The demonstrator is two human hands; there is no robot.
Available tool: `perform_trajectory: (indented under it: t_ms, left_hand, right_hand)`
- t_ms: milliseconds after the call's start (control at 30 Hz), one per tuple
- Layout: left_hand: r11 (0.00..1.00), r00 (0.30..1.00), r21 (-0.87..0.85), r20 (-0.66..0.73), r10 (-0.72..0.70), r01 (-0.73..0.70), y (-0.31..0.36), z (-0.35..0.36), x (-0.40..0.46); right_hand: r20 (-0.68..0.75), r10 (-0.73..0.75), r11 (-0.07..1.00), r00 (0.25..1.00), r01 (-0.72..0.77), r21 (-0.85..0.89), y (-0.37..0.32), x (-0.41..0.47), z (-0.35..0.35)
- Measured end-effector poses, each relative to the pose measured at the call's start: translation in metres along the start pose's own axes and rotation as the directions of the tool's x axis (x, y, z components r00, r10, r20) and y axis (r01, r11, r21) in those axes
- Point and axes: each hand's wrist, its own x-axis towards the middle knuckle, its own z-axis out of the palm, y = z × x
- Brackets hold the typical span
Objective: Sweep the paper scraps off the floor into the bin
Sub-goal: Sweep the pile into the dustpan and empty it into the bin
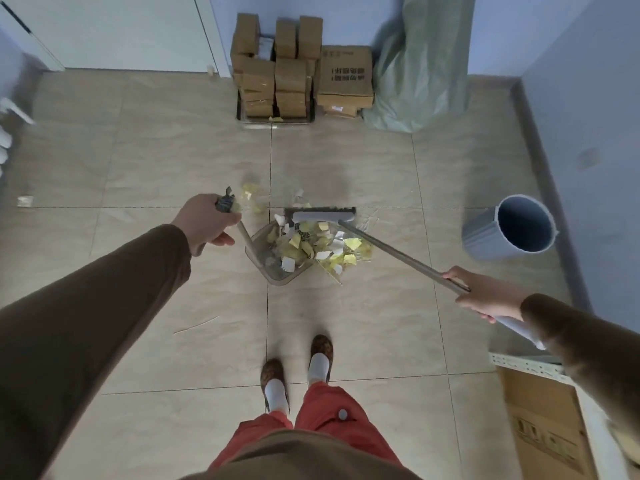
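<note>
The fingers of the left hand (204,221) are curled round the top of the dustpan handle (242,232), which slants down and to the right to the clear dustpan (273,268) resting on the floor (138,161). The fingers of the right hand (485,294) are wrapped round the broom handle (391,252), a long pole running from the lower right up and to the left, its grey broom head (323,215) lying crosswise at the far edge of the dustpan.

The dustpan holds a heap of yellow and white paper scraps (318,247), some spilling over its right edge onto the tile. A few more scraps (251,195) lie on the floor just beyond the left hand, and one white scrap (25,201) sits well apart at the far left.

The bin (512,225), a ribbed blue-grey tub with its open mouth showing a dark inside, stands to the right near the wall, well apart from the dustpan; I cannot tell whether anything lies in it.

Against the back wall stand stacked cardboard boxes (284,74) and a pale green sack (419,67). Another cardboard box (547,427) sits at the lower right. The person's slippered feet (298,368) stand just behind the dustpan.
</note>
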Motion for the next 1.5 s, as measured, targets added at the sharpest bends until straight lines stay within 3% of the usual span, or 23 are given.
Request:
perform_trajectory:
  t_ms: [100, 267, 533, 800, 933, 1100, 1200, 1300, 1500]
  left_hand:
    - [0.993, 0.999, 0.107, 0.020, 0.042, -0.044, 0.003, 0.000, -0.006]
    - [0.988, 0.998, 0.149, 0.058, 0.025, -0.034, 0.008, 0.007, -0.014]
    - [0.999, 0.999, 0.017, -0.011, 0.034, -0.033, 0.002, 0.041, -0.027]
    - [0.990, 0.989, 0.120, -0.119, 0.082, -0.068, 0.005, 0.050, -0.042]
    - [0.996, 0.986, 0.075, -0.158, 0.049, -0.037, -0.005, 0.046, -0.046]
    - [0.999, 0.979, -0.006, -0.202, -0.034, 0.033, -0.020, 0.037, -0.050]
    - [0.998, 0.976, -0.030, -0.209, -0.062, 0.057, -0.026, 0.033, -0.046]
    - [0.994, 0.971, -0.067, -0.218, -0.102, 0.090, -0.031, 0.034, -0.036]
    - [0.914, 0.963, -0.332, -0.047, -0.265, 0.235, -0.023, 0.047, -0.024]
  right_hand:
    - [0.014, 0.074, 0.971, 0.997, -0.075, 0.225, 0.013, 0.000, 0.013]
    - [-0.059, 0.130, 0.937, 0.990, -0.103, 0.335, -0.037, 0.050, 0.056]
    - [0.172, 0.110, 0.790, 0.979, -0.191, 0.582, -0.155, 0.043, 0.148]
    - [0.292, -0.001, 0.581, 0.956, -0.237, 0.779, -0.152, -0.013, 0.134]
    - [0.308, -0.007, 0.454, 0.951, -0.272, 0.849, -0.147, -0.032, 0.133]
    - [0.253, 0.007, 0.370, 0.967, -0.238, 0.898, -0.129, -0.053, 0.114]
    - [0.177, 0.009, 0.430, 0.984, -0.164, 0.888, -0.117, -0.051, 0.094]
    - [0.093, -0.033, 0.618, 0.995, -0.053, 0.784, -0.122, -0.022, 0.065]
    - [-0.044, -0.117, 0.948, 0.992, 0.124, 0.292, -0.172, 0.119, -0.005]
